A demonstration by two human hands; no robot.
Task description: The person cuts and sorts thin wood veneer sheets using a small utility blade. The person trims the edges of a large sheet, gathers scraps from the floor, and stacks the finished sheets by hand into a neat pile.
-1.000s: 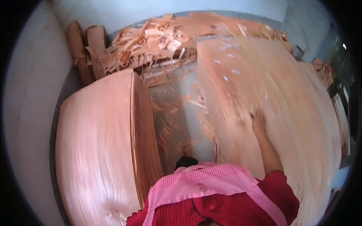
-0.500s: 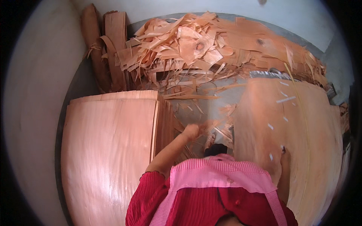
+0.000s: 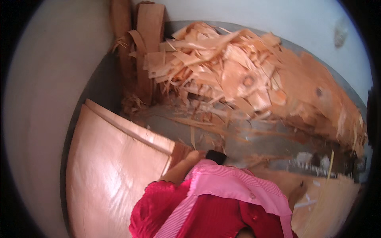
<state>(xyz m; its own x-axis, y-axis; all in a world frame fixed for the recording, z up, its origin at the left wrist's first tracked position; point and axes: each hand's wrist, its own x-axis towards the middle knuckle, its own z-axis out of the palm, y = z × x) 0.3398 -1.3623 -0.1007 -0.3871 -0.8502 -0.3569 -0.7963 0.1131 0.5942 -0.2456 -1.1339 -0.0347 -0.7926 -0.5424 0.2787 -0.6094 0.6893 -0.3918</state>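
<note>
My left hand [image 3: 194,157] is beside the near right corner of a stack of reddish wood veneer sheets [image 3: 115,166]. Blur smears its fingers, so their pose does not show. Low on the right, my right hand [image 3: 295,193] is over a second stack of paler veneer sheets [image 3: 337,202], partly hidden by my pink apron. A small dark object [image 3: 301,184], too small to name, pokes out at its fingertips. White strips [image 3: 307,204] lie on that pale top sheet, and a thin yellow strip [image 3: 330,164] runs along it.
Torn veneer scraps [image 3: 238,75] are heaped along the far wall. Tall wooden pieces [image 3: 151,51] lean in the far left corner. Loose strips [image 3: 198,125] litter the grey floor [image 3: 170,129] between heap and stacks. White walls [image 3: 43,119] bound the left and back.
My view and body have turned left, so the pale stack has shifted down and mostly behind my apron. My left hand is now lower and closer to my body. The right hand keeps the dark object.
</note>
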